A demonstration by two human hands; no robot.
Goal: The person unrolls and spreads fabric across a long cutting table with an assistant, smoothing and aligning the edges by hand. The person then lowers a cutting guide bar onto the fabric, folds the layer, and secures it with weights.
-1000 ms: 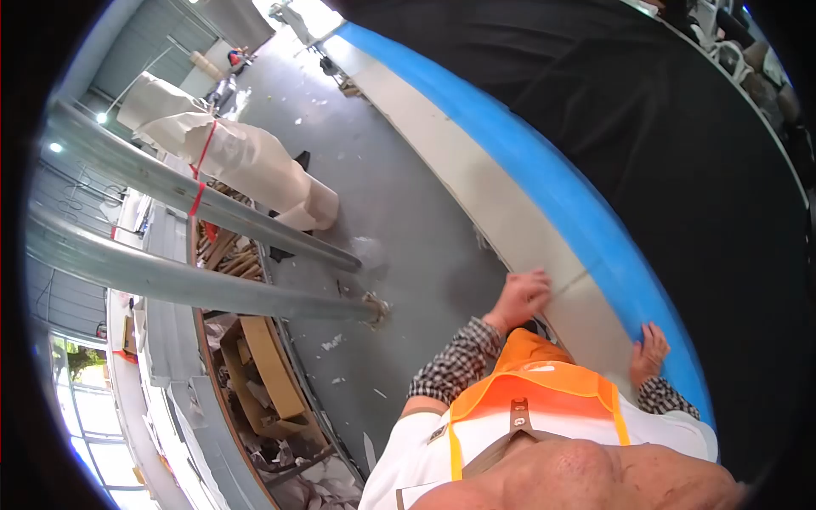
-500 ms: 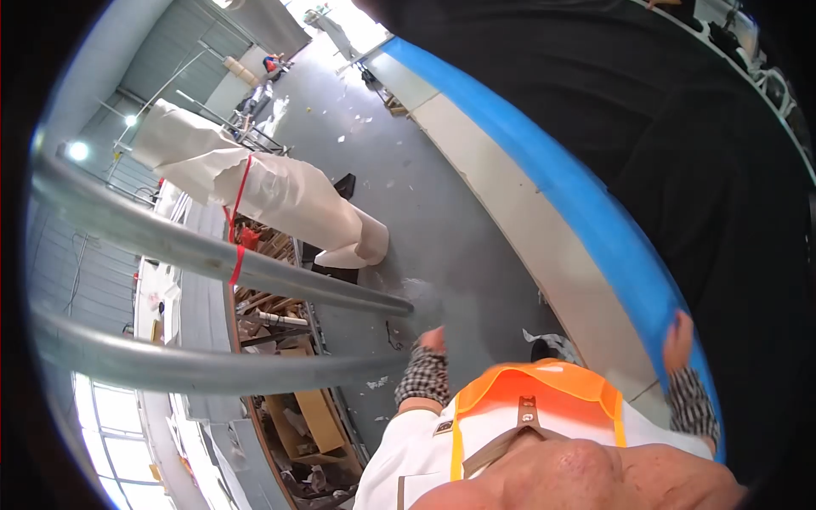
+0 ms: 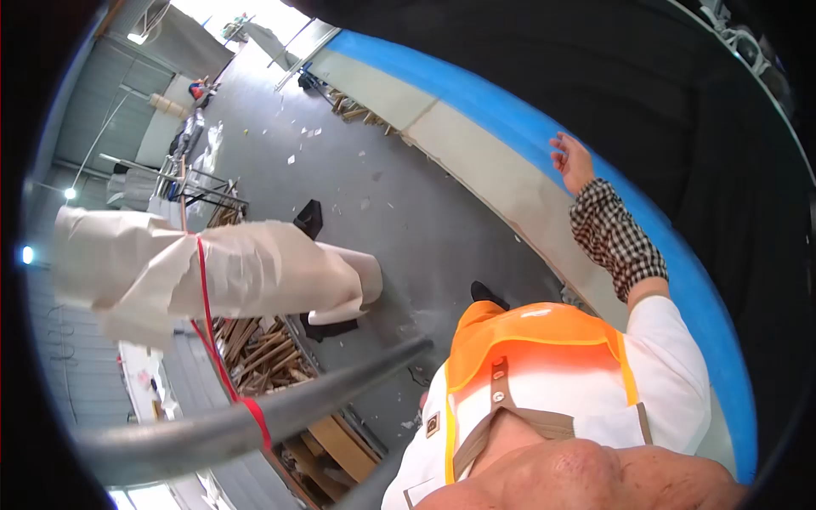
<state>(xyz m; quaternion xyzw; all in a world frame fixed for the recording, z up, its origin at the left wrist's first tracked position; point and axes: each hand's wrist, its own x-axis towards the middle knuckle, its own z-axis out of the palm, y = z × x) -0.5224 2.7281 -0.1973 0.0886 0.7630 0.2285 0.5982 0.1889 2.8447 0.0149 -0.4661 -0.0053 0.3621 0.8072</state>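
Note:
My right hand (image 3: 575,163) is stretched forward over the blue edge strip (image 3: 442,76) of a long table. Its fingers are apart and slightly curled, and nothing is in them. Whether it touches the strip I cannot tell. Black fabric (image 3: 671,110) spreads over the tabletop just beyond this hand. Of my left hand (image 3: 422,399) only a small sliver of skin shows beside my body, near a metal pole (image 3: 340,372); its fingers are hidden. I wear an orange apron (image 3: 484,357) and a checkered sleeve cover (image 3: 616,234).
Left of the walkway stands a large paper-wrapped roll (image 3: 255,268), tied with a red strap (image 3: 204,280). Wood scraps (image 3: 259,353) and a cardboard box (image 3: 344,446) lie beneath a bench. White scraps dot the grey floor (image 3: 408,204). A person (image 3: 197,88) is far off.
My right hand has reached forward along the blue edge. My left hand has dropped back almost out of sight. The view has shifted, and the roll and poles appear lower.

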